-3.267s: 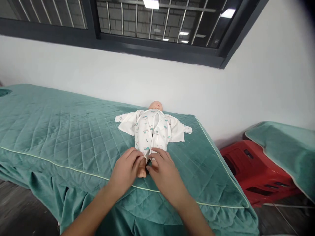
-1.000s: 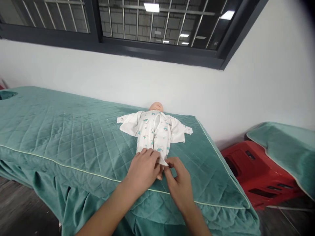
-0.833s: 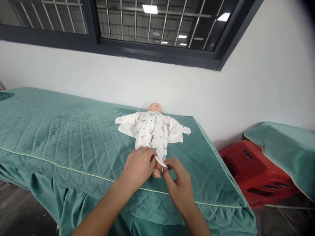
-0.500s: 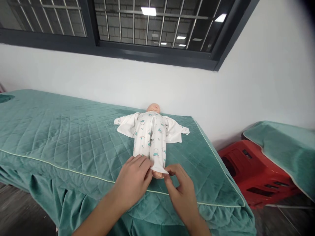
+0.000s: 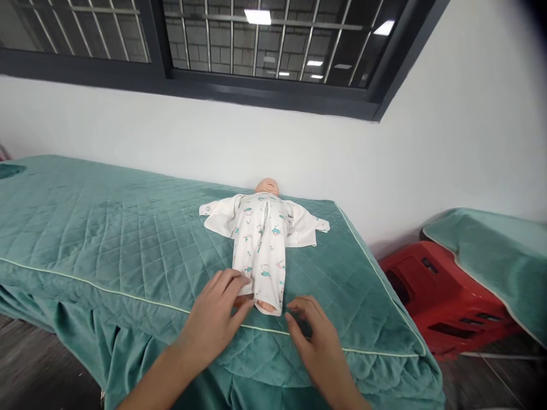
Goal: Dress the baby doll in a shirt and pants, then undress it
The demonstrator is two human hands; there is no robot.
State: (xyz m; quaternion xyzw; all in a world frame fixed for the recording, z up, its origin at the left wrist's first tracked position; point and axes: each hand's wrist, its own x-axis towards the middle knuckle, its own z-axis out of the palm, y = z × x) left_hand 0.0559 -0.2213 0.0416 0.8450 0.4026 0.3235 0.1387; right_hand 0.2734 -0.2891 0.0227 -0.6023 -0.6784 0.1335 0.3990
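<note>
A baby doll [image 5: 267, 186] lies on its back on a green quilted massage bed [image 5: 106, 228], head toward the wall. It wears a white patterned romper [image 5: 261, 245] with the sleeves spread out. My left hand [image 5: 216, 319] rests beside the romper's left leg cuff, fingers stretched out, fingertips touching the cloth. My right hand [image 5: 318, 339] hovers just right of the leg cuffs, fingers loosely curled and apart, holding nothing. A doll foot shows under the cuff [image 5: 267, 306].
A red plastic stool [image 5: 440, 296] lies on the floor right of the bed. A second green-covered bed [image 5: 491, 256] stands at the far right. A white wall and a dark barred window [image 5: 256, 45] are behind.
Both hands pulled the romper's legs down over the doll's legs, then let go of the cuff. They now sit lower and slightly apart, on either side of the cuffs.
</note>
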